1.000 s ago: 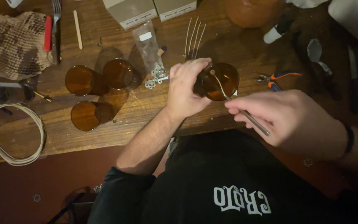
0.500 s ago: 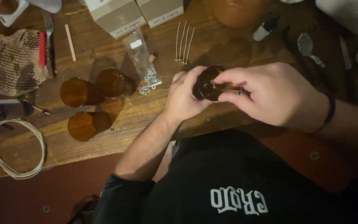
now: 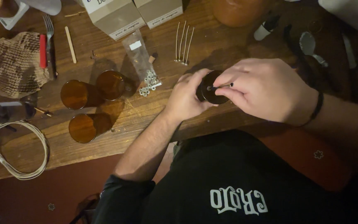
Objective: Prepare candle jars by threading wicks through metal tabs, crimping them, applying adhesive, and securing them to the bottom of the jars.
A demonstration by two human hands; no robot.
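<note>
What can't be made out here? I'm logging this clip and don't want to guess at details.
All in the head view:
- Inside of the amber jar: dark, covered by the left hand and right hand.
- Thin tool: its tip is hidden in the jar's mouth.
- Small metal pieces in the clear bag: too small to tell.
- Orange-brown vessel: cut off by the top edge.
- Items at far right: too dim.

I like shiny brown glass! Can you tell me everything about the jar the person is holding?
The jar is small, round, dark amber glass, as it looks. It sits at the near edge of the wooden table, its open mouth facing up toward the camera. The left hand wraps its left side, and the right hand covers its right side while pinching a thin stick across the mouth. Its lower part is hidden by the hands. Whether anything is inside is too dark to tell.
</note>
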